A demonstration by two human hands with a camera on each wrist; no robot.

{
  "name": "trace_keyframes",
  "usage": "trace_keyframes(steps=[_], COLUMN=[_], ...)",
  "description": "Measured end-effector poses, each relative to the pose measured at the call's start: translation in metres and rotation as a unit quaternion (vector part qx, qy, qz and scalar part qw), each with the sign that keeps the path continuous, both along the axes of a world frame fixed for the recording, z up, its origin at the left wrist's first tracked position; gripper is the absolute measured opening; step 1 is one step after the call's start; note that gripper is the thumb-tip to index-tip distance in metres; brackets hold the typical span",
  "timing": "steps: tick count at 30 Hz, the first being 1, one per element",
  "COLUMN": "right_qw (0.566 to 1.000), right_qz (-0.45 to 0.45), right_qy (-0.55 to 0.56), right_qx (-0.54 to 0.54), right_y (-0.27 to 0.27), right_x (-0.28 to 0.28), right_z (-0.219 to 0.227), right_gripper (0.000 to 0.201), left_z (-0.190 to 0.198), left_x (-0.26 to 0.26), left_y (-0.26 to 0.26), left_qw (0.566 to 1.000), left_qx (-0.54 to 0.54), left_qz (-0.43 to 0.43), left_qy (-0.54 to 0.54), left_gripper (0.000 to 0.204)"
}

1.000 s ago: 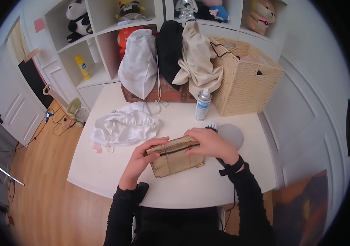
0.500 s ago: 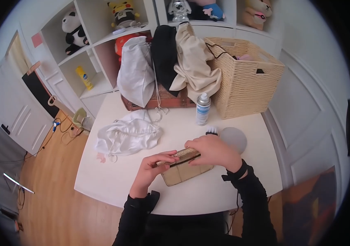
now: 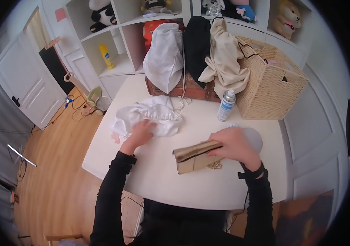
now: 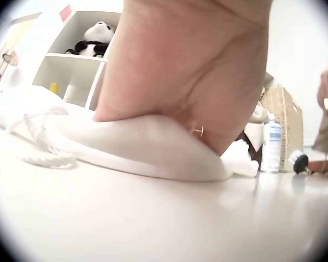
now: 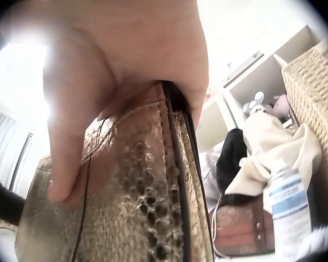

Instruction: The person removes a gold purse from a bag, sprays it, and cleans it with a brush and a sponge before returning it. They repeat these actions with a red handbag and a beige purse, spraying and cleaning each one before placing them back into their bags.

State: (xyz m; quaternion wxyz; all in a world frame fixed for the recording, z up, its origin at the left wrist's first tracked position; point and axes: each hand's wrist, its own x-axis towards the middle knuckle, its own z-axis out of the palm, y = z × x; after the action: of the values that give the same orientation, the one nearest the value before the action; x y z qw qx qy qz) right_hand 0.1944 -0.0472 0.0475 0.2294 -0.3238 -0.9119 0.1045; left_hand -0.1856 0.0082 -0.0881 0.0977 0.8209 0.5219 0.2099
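My right hand [image 3: 234, 143] grips the right end of a gold snakeskin-textured clutch [image 3: 193, 162], held tilted over the table. In the right wrist view my thumb lies across the face of the clutch [image 5: 131, 185], and the fingers are hidden behind its top edge. A gold chain [image 3: 214, 165] hangs below the clutch. My left hand [image 3: 143, 132], blurred, reaches onto the crumpled white drawstring bag [image 3: 162, 115] with its fingers extended. The left wrist view shows the palm [image 4: 191, 65] against the white fabric [image 4: 147, 144], fingertips hidden behind it.
A spray can [image 3: 226, 105] and a round grey object [image 3: 253, 139] are beyond my right hand. Behind stand a wicker basket [image 3: 269, 86] and a brown case [image 3: 199, 88] with white, black and beige bags over it. Shelves [image 3: 130, 45] hold plush toys.
My left hand has let go of the clutch and moved left and away from me to the white bag. My right hand still holds the clutch; its chain now shows. The head view has shifted.
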Motion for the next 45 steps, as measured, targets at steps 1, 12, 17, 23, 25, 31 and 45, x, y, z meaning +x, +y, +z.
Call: trace_keyframes(steps=[1,12,17,23,25,31,45], right_qw=[0.998,0.934,0.933,0.917,0.919,0.942,0.902], right_qz=[-0.024,-0.207,-0.242,-0.275,-0.254,-0.161,-0.141], right_qy=[0.047,0.278,0.254,0.287,0.302,0.268,0.356], right_qx=[0.018,0.083,0.073,0.017,-0.002,-0.123,-0.202], right_y=[-0.001,-0.014,-0.012,-0.022,-0.021,-0.029,-0.014], right_x=[0.003,-0.003,-0.002,0.010,0.014,0.011,0.002], right_z=[0.006,0.050,0.049,0.061,0.061,0.065,0.042], right_gripper=[0.033,0.043,0.043,0.046,0.046,0.045,0.041], left_z=[0.000,0.054,0.089,0.101,0.101,0.078,0.047], left_x=[0.005,0.134,0.117,0.097,0.110,0.148,0.181], left_y=[0.003,0.005,0.011,0.027,0.014,-0.009,-0.003], left_qw=[0.998,0.951,0.935,0.576,0.670,0.725,0.670], left_qx=[-0.021,-0.175,-0.158,-0.407,-0.305,-0.300,-0.497], left_qz=[-0.055,-0.232,-0.254,-0.474,-0.496,-0.403,-0.303], left_qy=[0.019,-0.106,-0.190,-0.527,-0.460,-0.472,-0.461], left_gripper=[0.050,0.032,0.031,0.082,0.076,0.062,0.034])
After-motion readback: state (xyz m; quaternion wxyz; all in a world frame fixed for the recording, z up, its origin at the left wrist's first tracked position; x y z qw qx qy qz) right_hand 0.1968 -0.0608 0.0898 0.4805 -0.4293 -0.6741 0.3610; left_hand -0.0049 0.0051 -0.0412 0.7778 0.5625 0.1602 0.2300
